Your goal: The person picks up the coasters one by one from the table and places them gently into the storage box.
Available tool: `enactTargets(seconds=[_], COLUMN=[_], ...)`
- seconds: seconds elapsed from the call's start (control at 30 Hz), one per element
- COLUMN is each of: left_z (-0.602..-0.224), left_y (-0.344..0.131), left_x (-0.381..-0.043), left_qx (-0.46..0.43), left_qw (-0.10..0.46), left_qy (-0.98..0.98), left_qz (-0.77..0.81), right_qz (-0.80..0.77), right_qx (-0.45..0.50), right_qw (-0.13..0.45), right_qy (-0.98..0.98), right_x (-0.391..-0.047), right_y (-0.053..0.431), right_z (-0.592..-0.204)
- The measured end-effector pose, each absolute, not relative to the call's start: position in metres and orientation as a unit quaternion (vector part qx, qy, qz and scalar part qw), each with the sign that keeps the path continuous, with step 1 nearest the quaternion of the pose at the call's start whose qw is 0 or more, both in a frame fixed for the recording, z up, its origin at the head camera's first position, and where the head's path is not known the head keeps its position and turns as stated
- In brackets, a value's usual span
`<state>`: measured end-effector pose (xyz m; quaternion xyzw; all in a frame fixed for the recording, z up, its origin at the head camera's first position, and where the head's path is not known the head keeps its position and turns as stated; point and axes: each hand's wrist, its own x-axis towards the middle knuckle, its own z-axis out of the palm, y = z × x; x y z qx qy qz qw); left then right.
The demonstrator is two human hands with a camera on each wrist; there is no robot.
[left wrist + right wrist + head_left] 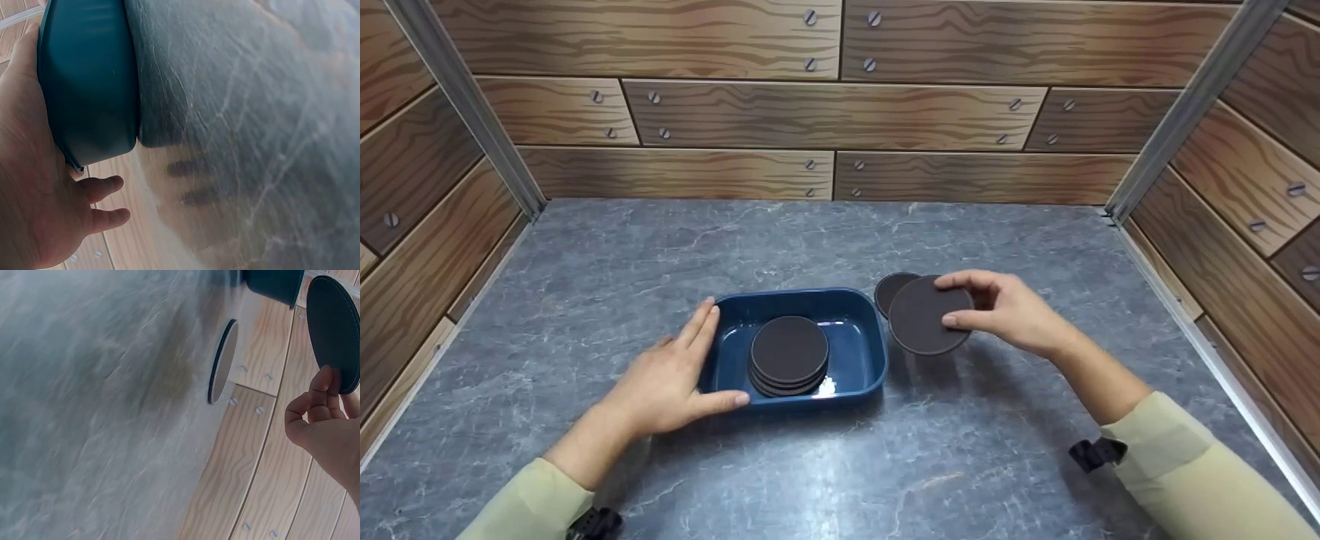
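Observation:
A round dark brown coaster [926, 319], with stitching round its edge, is pinched at its right side by my right hand [1009, 307]; in the right wrist view this coaster [334, 332] is raised above the table. Behind it and partly covered, another coaster [892, 289] lies on the table beside the dish. My left hand [667, 382] rests against the left end of a blue rectangular dish [870, 367], its thumb on the near rim and straight fingers at the far left corner. Inside the dish sits a stack of several matching coasters [790, 350].
A grey marbled tabletop [720, 240] lies under everything. Wood-patterned panels [840, 116] stand at the back and on both sides, with metal posts [1192, 112] at the corners. Dark devices [1099, 454] are strapped at both wrists.

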<state>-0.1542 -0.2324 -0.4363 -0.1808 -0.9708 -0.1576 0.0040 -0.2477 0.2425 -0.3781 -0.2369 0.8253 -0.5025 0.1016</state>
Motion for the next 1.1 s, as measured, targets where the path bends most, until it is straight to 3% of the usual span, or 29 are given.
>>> enactTargets(seconds=[1.1], left_z=[-0.436], left_y=[-0.233], left_x=[-0.155], left_qx=[-0.182], left_qw=[-0.002], left_qy=[-0.971], left_qz=[-0.158], right_qz=[-0.506], right_qx=[-0.321], right_qw=[0.115], right_qy=[0.792], right_x=[-0.242], right_y=[0.098], right_z=[-0.388])
